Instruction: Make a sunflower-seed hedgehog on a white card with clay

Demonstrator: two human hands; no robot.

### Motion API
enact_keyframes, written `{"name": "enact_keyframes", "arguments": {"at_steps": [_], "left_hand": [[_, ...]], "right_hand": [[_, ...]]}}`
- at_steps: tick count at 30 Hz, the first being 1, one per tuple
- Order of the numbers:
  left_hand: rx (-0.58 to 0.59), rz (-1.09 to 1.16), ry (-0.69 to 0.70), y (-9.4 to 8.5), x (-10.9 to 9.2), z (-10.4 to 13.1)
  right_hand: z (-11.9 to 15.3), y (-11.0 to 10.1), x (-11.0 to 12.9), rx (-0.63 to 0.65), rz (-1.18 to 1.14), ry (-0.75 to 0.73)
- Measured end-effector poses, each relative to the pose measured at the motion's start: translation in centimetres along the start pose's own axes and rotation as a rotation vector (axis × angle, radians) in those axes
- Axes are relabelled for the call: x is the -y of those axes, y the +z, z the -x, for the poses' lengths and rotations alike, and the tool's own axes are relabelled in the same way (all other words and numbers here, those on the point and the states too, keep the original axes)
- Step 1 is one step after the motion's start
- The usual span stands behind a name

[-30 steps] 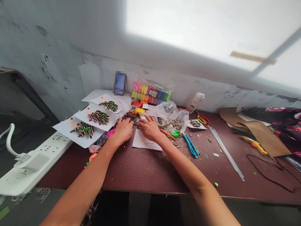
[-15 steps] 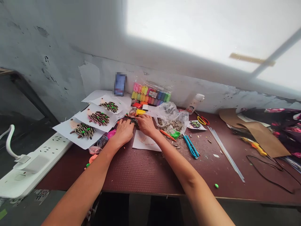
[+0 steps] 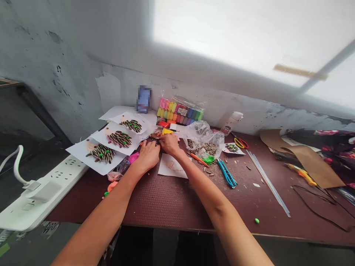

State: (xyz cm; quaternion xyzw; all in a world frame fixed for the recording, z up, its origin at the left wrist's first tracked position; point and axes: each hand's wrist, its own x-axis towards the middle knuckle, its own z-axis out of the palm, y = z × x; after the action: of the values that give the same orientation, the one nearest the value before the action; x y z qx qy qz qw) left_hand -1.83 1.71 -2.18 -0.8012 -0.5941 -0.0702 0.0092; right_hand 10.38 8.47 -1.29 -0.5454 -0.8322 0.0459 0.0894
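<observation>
My left hand (image 3: 149, 154) and my right hand (image 3: 169, 143) are close together at the far middle of the table, fingers bent and closed. Between their fingertips is a small dark brown thing, mostly hidden, beside a crumpled clear wrapper (image 3: 155, 132). Just beyond my right hand lies a yellow packet (image 3: 167, 131). Below it, a white sheet with a faint hedgehog outline (image 3: 172, 166) lies partly under my right wrist. To the left rest several sheets with hedgehogs made of striped seeds and green dots, the nearest being a finished-looking seed hedgehog (image 3: 102, 153).
Sunflower seeds (image 3: 209, 148) lie in a clear plastic bag, with an orange pen (image 3: 199, 159) and blue cutter (image 3: 226, 173) nearby. Farther right are scissors (image 3: 240, 143), glue sticks (image 3: 267, 181) and a yellow glue gun (image 3: 302, 174). A power strip (image 3: 41, 199) runs along the left; coloured clay packs (image 3: 180, 111) stand behind.
The whole view has shifted slightly, so things appear a little farther right. Both hands stay at the same spot, with only small finger movement.
</observation>
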Motion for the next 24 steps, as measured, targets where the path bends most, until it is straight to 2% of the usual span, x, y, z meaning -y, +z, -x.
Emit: {"name": "enact_keyframes", "arguments": {"at_steps": [9, 15, 18, 21, 24], "left_hand": [[0.008, 0.010, -0.011, 0.1, -0.1, 0.0], [0.001, 0.021, 0.002, 0.3, 0.0, 0.0], [0.001, 0.024, -0.002, 0.3, 0.1, 0.0], [-0.037, 0.070, 0.005, 0.2, 0.1, -0.2], [-0.146, 0.231, 0.001, 0.1, 0.3, -0.7]], "right_hand": [[-1.2, -0.2, 0.6, -0.141, -0.012, 0.035], [-3.3, 0.3, 0.9, -0.125, -0.032, 0.124], [-3.8, 0.4, 0.9, -0.138, -0.063, 0.096], [-3.7, 0.2, 0.7, -0.169, -0.179, 0.050], [-2.8, -0.6, -0.3, -0.272, -0.403, 0.076]]}}
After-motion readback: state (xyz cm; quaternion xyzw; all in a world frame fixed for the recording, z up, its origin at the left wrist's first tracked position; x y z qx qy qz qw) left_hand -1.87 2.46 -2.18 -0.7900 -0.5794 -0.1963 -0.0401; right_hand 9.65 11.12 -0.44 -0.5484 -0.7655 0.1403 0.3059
